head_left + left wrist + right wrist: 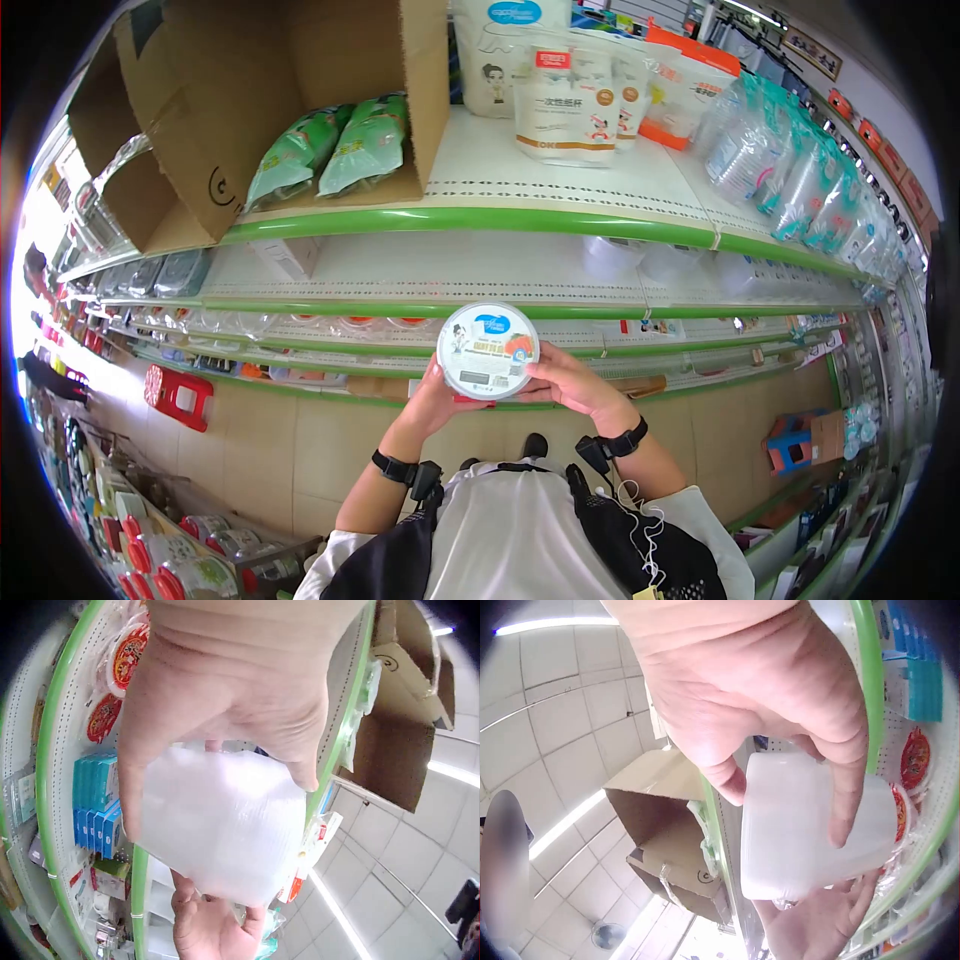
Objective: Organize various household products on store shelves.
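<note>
- Article: round, whitish plastic tub (791, 832), its printed label (488, 350) turned up toward the wearer.
- Location: held between both hands in front of the green-edged shelves (480, 222).
- Left hand (430, 400): thumb and fingers spread apart, gripping the tub's side.
- Right hand (568, 380): thumb and fingers likewise apart, gripping the opposite side; the tips hidden beneath could not be told.
- Weight: judged light, the plastic appearing thin; contents, if any, could not be told.
- Body: probably semi-stiff, likely to flex or dent under a hard squeeze.
- Surface: glossy, presumably a little slippery.
- Recommended hold: opposite sides, just under the rim, with light pressure and fingertips supporting from below.
</note>
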`<state>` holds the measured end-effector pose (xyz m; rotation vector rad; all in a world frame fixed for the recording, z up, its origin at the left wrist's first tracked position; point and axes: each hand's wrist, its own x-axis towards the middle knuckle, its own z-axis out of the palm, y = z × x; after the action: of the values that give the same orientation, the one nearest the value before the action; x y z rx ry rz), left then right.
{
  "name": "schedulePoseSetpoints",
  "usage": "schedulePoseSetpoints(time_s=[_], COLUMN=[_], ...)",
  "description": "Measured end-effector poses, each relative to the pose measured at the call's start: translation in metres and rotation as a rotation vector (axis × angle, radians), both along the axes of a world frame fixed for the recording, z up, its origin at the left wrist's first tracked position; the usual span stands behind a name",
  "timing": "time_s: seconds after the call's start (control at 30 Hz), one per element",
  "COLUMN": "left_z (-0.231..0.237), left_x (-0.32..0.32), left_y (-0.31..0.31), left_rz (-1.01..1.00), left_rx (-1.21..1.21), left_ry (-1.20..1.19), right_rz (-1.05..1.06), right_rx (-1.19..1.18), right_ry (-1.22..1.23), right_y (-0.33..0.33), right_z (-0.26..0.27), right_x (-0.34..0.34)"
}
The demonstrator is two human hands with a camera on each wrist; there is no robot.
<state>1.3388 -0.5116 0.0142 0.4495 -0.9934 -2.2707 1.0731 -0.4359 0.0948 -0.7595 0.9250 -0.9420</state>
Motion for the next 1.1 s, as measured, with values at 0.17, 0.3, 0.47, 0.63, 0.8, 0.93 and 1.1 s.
schedulePoseSetpoints(time_s=[0.17,0.3,0.47,0.63,0.8,0.93,1.1], left_z=[0.004,0.009,0.003,0.008,0.005,0.012,0.013], left_x=[-0.011,-0.031,-0.041,-0.041,-0.033,-0.020,0.006], left_y=[-0.005,-0.016,-0.011,-0.011,-0.007,0.005,0.015], left_rz=[-0.029,0.025,0.112,0.158,0.245,0.306,0.337], left_rx=[-0.059,-0.041,-0.008,-0.037,-0.060,-0.050,-0.090], left_ry=[-0.064,-0.038,-0.040,0.029,0.036,0.023,0.022], right_rz=[0.077,-0.146,-0.707,-0.810,-0.803,-0.817,-0.730], right_rx=[-0.057,0.020,0.076,0.097,0.112,0.029,-0.040], right_ry=[0.077,0.077,-0.062,-0.025,-0.054,-0.150,-0.180], right_y=[-0.015,-0.036,-0.062,-0.088,-0.111,-0.105,-0.062], right_z=[-0.009,-0.016,-0.021,-0.021,-0.043,-0.050,-0.040], right_x=[-0.028,-0.076,-0.165,-0.214,-0.239,-0.240,-0.189])
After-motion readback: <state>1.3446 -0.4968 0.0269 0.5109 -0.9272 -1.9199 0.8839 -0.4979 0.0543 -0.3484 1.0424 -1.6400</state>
